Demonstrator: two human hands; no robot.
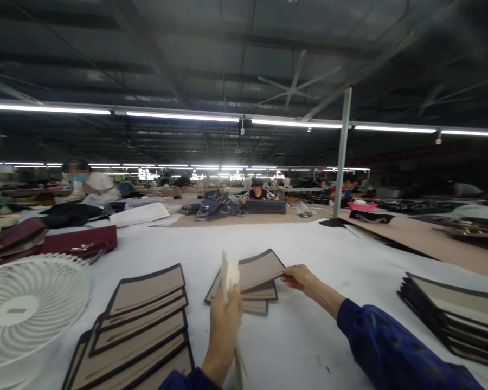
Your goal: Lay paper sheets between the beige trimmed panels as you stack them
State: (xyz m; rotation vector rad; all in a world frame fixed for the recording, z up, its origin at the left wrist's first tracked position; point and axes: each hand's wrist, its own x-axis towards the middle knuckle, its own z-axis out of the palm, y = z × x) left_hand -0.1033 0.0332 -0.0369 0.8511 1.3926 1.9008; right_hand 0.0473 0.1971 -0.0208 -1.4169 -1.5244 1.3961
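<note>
My left hand point(223, 319) is closed around a pale, cream-coloured piece point(230, 273) that stands up from the fingers; its kind is not clear. My right hand point(299, 279) pinches the right edge of a taupe panel point(262, 269) with a dark border, lifted at a slant above a few similar panels point(257, 306) on the white table. To the left lies a fanned row of such dark-edged panels point(142, 338), overlapping one another, some with brownish streaks along an edge. Another thick stack of panels point(459, 314) rests at the far right.
A white plastic fan or basket-like grille point(18, 314) fills the left side. Behind it lie dark red bags point(79, 241). A metal post point(342, 157) rises at the back right. A person point(258, 192) works across the table beside dark folded pieces point(264, 206).
</note>
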